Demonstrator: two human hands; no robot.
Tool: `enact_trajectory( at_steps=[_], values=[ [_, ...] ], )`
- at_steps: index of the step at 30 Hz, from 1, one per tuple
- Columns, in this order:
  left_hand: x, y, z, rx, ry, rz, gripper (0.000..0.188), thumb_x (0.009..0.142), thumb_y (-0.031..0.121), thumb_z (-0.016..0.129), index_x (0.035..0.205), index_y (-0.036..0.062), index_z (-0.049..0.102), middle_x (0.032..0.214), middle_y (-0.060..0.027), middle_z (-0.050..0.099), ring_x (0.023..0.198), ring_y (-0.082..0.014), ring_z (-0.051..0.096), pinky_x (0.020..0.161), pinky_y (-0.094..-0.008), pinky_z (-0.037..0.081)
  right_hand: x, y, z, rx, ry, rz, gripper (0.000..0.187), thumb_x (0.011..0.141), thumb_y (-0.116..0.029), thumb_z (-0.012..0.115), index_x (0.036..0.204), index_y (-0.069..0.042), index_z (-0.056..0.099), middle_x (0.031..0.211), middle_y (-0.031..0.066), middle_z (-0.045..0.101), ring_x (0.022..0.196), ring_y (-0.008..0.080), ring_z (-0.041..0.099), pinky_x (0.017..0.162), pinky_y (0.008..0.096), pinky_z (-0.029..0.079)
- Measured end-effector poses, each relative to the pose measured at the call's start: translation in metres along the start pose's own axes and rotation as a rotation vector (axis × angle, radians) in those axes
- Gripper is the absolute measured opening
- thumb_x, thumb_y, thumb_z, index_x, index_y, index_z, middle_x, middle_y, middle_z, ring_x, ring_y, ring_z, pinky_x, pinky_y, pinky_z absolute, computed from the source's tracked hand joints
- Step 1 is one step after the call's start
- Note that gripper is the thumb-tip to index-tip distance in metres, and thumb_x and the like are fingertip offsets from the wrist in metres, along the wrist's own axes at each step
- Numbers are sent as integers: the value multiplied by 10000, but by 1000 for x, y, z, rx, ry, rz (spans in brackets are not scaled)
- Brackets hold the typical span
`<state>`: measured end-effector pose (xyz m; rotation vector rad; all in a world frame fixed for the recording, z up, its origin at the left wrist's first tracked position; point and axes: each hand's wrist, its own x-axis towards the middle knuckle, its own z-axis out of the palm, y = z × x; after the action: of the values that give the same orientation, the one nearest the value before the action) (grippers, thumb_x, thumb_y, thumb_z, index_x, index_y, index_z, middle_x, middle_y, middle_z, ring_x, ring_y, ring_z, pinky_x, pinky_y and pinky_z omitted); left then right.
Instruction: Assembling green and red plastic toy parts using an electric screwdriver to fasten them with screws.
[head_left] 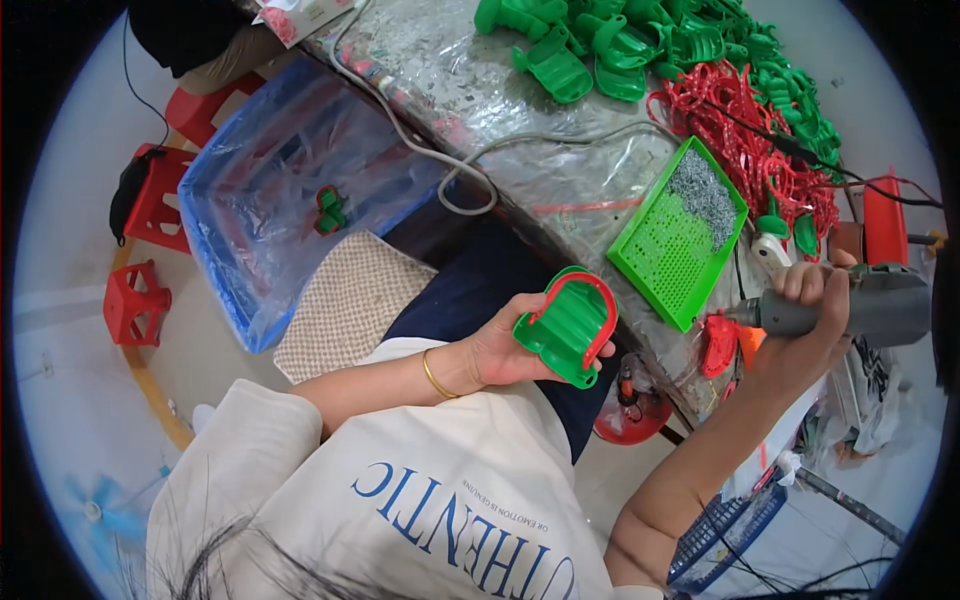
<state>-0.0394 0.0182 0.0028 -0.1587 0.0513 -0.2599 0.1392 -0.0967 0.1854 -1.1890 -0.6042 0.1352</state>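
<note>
The left hand (495, 345) is half open and curled around a green plastic part (570, 325), holding it just above the person's lap near the table edge; the thumb lies along its left side, the palm is under it, and fingertips (606, 350) come out past its right edge. A red curved strip (609, 305) sits along the upper and right rim of that part. The right hand (815, 300) is closed around a dark grey power tool (890, 303), its fingers wrapped over the barrel, well apart from the left hand; the tool lies roughly level, its narrow tip pointing left, just above a red curved piece (718, 345) and near a green tray (660, 240). The tray, perforated at the bottom, holds small grey metal pieces (705, 190) at its far end. Beyond it on the table lie a heap of red strips (760, 130) and a pile of green parts (620, 50). At the left, a blue bin (215, 265) lined with clear plastic holds a small green-and-red piece (330, 210).
</note>
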Motion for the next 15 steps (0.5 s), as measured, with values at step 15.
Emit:
enact_trajectory(
  at_steps=[15],
  values=[
    [-89,88,11,360,60,287,680,800,376,619,1335,25,391,1282,-278,471,1130,-358,532,1006,-468,390,17,-20,-48,-556,227,-99,349,888,-173,600,1183,-13,504,1032,81,600,945,144,570,869,313,440]
  ],
)
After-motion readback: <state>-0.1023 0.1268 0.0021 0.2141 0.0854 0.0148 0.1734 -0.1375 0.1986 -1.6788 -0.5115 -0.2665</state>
